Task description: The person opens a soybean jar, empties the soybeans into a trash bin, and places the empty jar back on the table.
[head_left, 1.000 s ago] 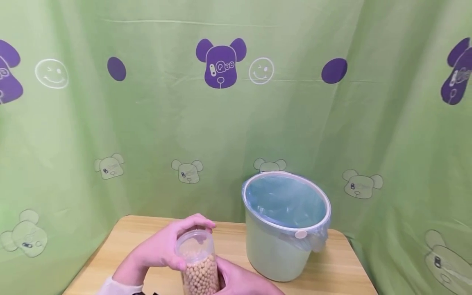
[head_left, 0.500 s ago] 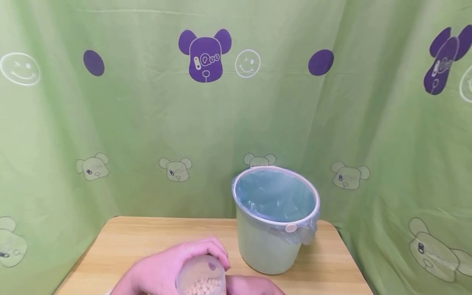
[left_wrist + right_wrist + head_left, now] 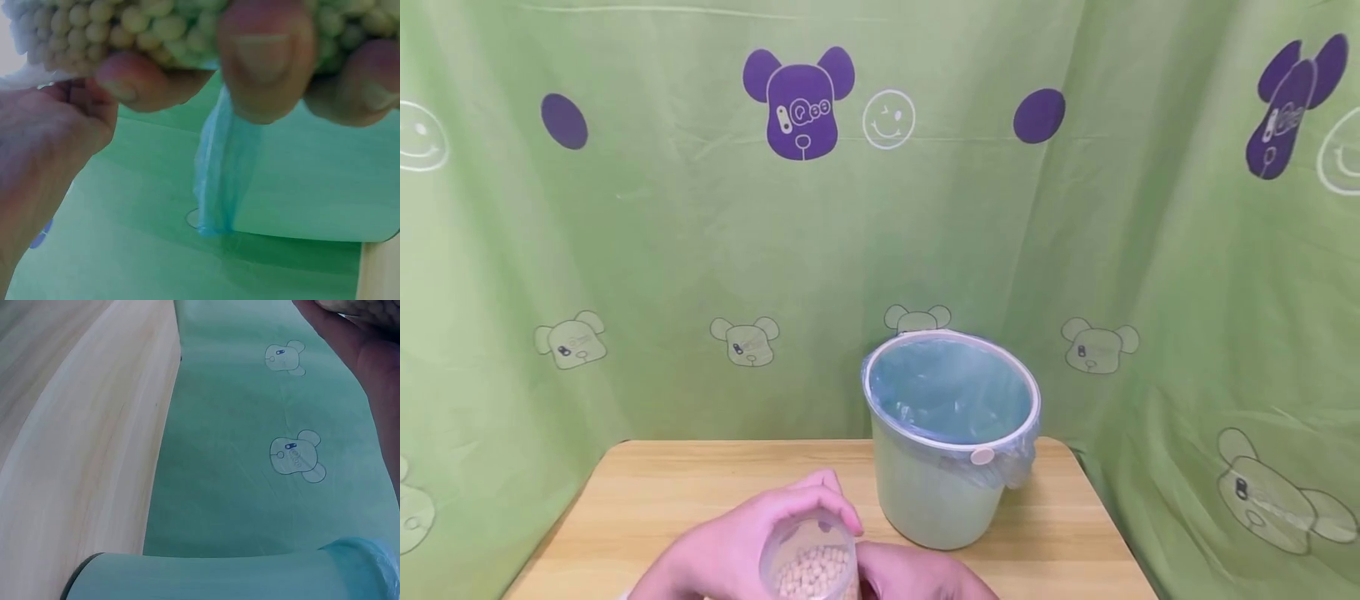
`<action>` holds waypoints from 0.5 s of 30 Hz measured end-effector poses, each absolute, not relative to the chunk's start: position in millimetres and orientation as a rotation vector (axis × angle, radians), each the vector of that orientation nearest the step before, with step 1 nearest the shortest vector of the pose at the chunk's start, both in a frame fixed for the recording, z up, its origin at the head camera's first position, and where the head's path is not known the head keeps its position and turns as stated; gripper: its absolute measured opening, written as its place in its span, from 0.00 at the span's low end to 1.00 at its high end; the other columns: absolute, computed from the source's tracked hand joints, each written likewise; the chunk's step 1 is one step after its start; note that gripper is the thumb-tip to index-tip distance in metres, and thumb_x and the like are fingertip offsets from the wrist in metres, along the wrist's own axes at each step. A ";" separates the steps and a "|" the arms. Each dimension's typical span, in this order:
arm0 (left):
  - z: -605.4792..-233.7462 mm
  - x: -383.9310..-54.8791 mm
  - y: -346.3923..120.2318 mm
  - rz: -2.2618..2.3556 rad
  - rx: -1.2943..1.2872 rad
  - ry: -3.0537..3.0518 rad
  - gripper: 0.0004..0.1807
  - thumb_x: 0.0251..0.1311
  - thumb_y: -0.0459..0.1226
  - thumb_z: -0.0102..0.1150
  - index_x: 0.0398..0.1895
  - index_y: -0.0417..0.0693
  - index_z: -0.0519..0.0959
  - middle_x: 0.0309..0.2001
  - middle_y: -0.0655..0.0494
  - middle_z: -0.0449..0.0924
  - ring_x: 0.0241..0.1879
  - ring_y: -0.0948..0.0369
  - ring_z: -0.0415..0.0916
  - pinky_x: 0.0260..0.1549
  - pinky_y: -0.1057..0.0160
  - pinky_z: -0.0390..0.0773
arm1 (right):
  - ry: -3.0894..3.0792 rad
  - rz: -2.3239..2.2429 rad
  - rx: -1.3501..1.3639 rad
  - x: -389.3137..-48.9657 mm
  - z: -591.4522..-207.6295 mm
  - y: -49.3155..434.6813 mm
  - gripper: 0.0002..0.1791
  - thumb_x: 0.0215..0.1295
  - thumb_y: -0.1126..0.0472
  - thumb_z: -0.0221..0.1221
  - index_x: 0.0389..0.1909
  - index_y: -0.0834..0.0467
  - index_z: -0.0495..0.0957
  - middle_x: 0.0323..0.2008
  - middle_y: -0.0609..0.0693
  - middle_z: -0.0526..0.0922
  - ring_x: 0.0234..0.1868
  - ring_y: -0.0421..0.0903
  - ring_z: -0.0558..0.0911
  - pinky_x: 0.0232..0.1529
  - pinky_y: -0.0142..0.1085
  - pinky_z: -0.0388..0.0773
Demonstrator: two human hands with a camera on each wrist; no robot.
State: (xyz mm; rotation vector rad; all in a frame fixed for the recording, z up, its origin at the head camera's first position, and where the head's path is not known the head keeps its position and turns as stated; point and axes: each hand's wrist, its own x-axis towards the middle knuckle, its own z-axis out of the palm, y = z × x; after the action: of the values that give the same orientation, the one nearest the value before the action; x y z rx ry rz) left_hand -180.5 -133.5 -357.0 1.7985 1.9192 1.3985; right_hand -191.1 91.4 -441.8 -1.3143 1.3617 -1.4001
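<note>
Low in the head view is a clear plastic jar [image 3: 781,546], part filled with small round tan beans [image 3: 815,572]. The left hand [image 3: 748,533] grips it near the top rim, fingers arched around the far side. On the jar's right, lower down, the right hand [image 3: 921,573] holds the body, its fingers mostly hidden. Seen close in the left wrist view, fingertips [image 3: 265,59] press round the bean-filled wall, and a palm [image 3: 53,134] lies near the jar's upper end. The jar's base is out of the head view.
A pale green bin [image 3: 936,496] with a blue plastic liner [image 3: 955,392] and light rim stands right of the hands. Everything rests on a wooden table [image 3: 677,475], enclosed behind and at both sides by a green printed curtain [image 3: 820,242].
The jar has tipped so its top faces the camera more, and both hands sit lower and farther right with it. The head view has shifted, moving bin and curtain left and slightly up.
</note>
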 end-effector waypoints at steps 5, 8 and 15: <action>-365.0 -182.0 -133.7 1.483 1.721 1.982 0.35 0.51 0.37 0.72 0.64 0.47 0.70 0.51 0.49 0.69 0.58 0.58 0.69 0.63 0.61 0.75 | 1.360 -1.401 -1.310 -194.5 -445.5 94.4 0.24 0.72 0.61 0.55 0.67 0.61 0.67 0.58 0.74 0.73 0.57 0.32 0.76 0.69 0.37 0.75; -368.3 -183.1 -133.5 1.518 1.669 1.994 0.36 0.49 0.38 0.72 0.64 0.48 0.70 0.51 0.48 0.70 0.57 0.58 0.70 0.59 0.61 0.78 | 1.349 -1.405 -1.277 -194.2 -447.2 96.2 0.25 0.72 0.60 0.55 0.67 0.61 0.66 0.57 0.74 0.73 0.56 0.32 0.77 0.68 0.36 0.76; -374.2 -180.2 -134.6 1.597 1.505 2.039 0.34 0.47 0.36 0.70 0.62 0.49 0.71 0.52 0.48 0.68 0.54 0.59 0.71 0.54 0.63 0.82 | 1.308 -1.418 -1.209 -194.3 -449.0 97.5 0.26 0.72 0.59 0.55 0.67 0.64 0.64 0.54 0.81 0.68 0.53 0.32 0.77 0.66 0.34 0.76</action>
State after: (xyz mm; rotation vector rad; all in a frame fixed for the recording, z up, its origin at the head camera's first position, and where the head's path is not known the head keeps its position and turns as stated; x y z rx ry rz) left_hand -180.2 -134.6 -374.2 1.5052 2.0388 1.5969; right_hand -194.3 97.5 -449.0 -1.2094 1.3077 -1.4182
